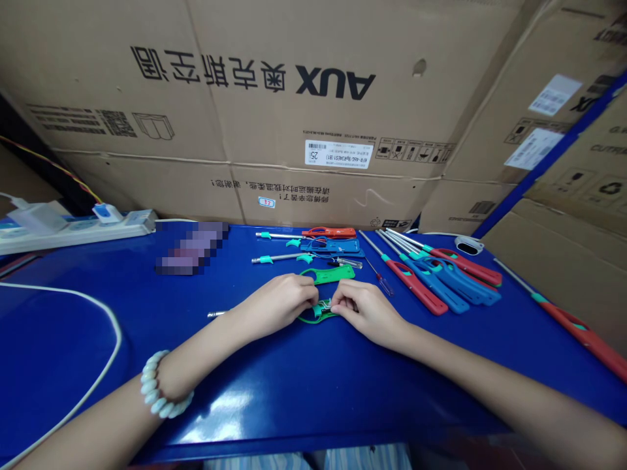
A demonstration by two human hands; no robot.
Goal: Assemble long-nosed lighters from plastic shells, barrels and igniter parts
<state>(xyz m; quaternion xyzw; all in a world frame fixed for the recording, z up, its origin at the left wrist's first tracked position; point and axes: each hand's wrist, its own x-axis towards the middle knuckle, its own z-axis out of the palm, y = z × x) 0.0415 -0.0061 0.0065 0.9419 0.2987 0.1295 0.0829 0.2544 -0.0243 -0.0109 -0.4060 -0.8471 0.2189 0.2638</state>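
Note:
My left hand (289,299), a bracelet of pale beads on its wrist, is closed on the trigger end of an opened green long-nosed lighter (316,320). The lighter's metal tube pokes out to the left beneath that hand. My right hand (368,308) pinches at the handle end of the same lighter, beside a bent wire and small inner parts; its fingertips hide exactly what they grip. Just beyond both hands lies a loose green handle half (336,274). Farther back are an opened blue lighter (333,246) and an opened red lighter (333,232), with tubes and turquoise triggers alongside.
A screwdriver (385,284) lies right of the handle halves. Several red and blue lighters (441,281) are piled at the right, with another red lighter (582,329) near the edge. Cardboard (274,117) walls the back. A power strip (83,230) and white cable (115,326) occupy the left.

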